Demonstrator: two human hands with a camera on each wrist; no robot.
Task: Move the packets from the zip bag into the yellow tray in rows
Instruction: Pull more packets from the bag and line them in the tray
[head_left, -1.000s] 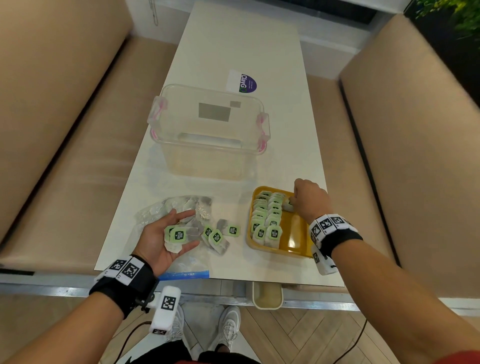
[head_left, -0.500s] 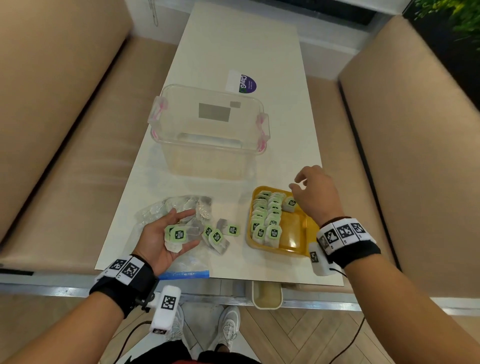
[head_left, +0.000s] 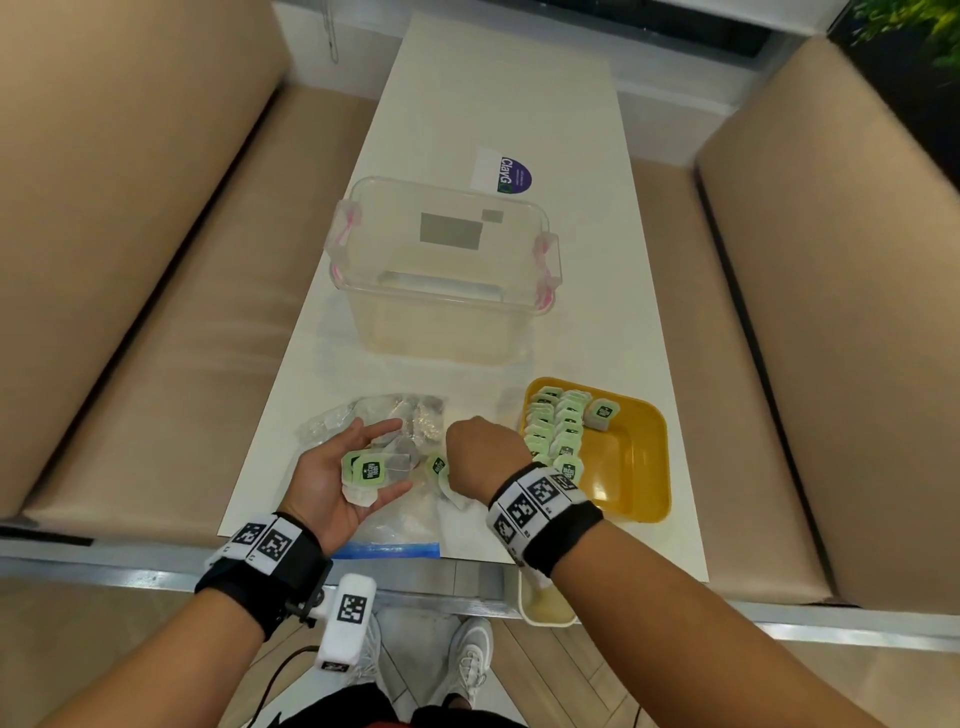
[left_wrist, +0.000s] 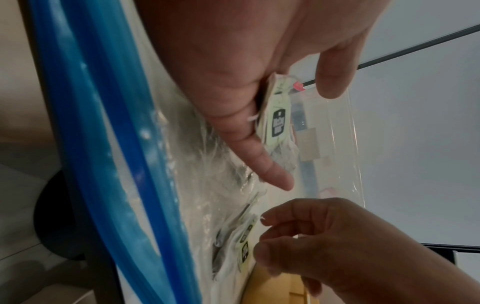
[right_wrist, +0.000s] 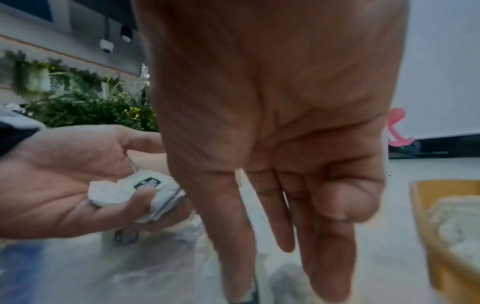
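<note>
My left hand (head_left: 389, 457) lies palm up over the clear zip bag (head_left: 395, 525), thumb curled on a small stack of green-labelled packets (head_left: 366, 470). The left wrist view shows the thumb (left_wrist: 259, 154) pressing a packet (left_wrist: 276, 123) into the palm. My right hand (head_left: 470, 454) hovers just right of it, over loose packets (head_left: 436, 465) on the bag. Its fingers (right_wrist: 285, 226) hang straight down and hold nothing. The yellow tray (head_left: 639, 467) at the right holds two rows of packets (head_left: 556, 431), with one packet (head_left: 602, 413) heading a third row.
A clear plastic box (head_left: 441, 270) with pink latches stands behind the bag and tray. A purple sticker (head_left: 511, 174) lies farther back. Beige benches (head_left: 130, 260) flank the narrow white table. A small cream bin (head_left: 545, 603) hangs below the near edge.
My right hand let go of a packet at the far end of the tray, then swung left to the loose packets beside my left hand. The left hand stayed put.
</note>
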